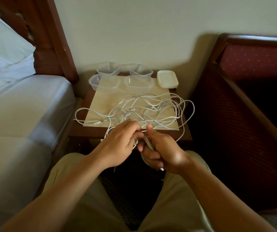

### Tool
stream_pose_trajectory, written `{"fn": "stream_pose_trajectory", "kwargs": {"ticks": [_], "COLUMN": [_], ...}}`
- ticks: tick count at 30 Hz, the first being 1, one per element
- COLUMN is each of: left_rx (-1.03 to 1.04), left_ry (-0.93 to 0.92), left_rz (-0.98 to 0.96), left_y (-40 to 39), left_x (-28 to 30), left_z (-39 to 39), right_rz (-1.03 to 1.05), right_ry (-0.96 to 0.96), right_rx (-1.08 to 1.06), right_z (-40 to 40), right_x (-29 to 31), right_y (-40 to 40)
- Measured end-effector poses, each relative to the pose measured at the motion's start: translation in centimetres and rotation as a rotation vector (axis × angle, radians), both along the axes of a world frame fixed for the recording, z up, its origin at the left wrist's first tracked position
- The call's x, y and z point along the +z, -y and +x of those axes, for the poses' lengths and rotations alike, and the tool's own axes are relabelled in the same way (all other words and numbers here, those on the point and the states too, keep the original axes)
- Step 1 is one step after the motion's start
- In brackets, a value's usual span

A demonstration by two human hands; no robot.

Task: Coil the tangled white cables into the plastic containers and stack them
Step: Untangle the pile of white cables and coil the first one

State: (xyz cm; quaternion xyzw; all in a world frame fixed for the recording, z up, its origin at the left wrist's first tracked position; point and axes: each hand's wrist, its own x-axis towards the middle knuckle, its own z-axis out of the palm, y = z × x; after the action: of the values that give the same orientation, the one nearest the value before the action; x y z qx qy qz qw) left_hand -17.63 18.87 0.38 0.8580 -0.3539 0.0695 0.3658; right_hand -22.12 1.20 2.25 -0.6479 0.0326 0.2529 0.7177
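Cables looked light and limp; we pinched one strand near its end with both hands, fingers curled.

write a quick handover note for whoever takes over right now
Left hand and right hand: both grip white cable at the table's near edge, a coil apparently begun between them.
Cables: most lie tangled on the table, loops hanging over its edges.
Containers: four, open and with no cable in them, at the back; lids stacked to their right.
Done: nothing packed yet.
Left: coil each cable, fill the containers, stack them.
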Motion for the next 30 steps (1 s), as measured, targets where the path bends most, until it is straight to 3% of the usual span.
{"fn": "stream_pose_trajectory", "kwargs": {"ticks": [3,7,13,21,27,30], "left_rx": [0.028,0.095,0.129,0.207,0.219,0.235], "left_ry": [-0.181,-0.236,-0.152,-0.012,0.101,0.151], "left_rz": [-0.144,-0.301,-0.361,-0.316,-0.307,-0.301], "left_y": [0.7,1.8,2.4,2.1,1.8,1.9], "left_x": [0.4,0.1,-1.0,-2.1,-2.2,-2.2], "left_z": [-0.7,-1.7,-1.5,-0.3,0.1,0.1], "right_rz": [0.158,0.214,0.090,-0.172,-0.171,-0.290], "right_ry": [-0.052,-0.095,-0.034,0.270,0.323,0.410], "right_rx": [0.059,0.095,-0.037,-0.374,-0.239,-0.175], "right_z": [0.4,0.4,0.0,-0.9,-1.3,-1.3], "right_x": [0.6,1.2,1.8,1.4,1.1,1.2], "right_y": [0.1,0.2,-0.5,-2.3,-1.4,-0.7]}}
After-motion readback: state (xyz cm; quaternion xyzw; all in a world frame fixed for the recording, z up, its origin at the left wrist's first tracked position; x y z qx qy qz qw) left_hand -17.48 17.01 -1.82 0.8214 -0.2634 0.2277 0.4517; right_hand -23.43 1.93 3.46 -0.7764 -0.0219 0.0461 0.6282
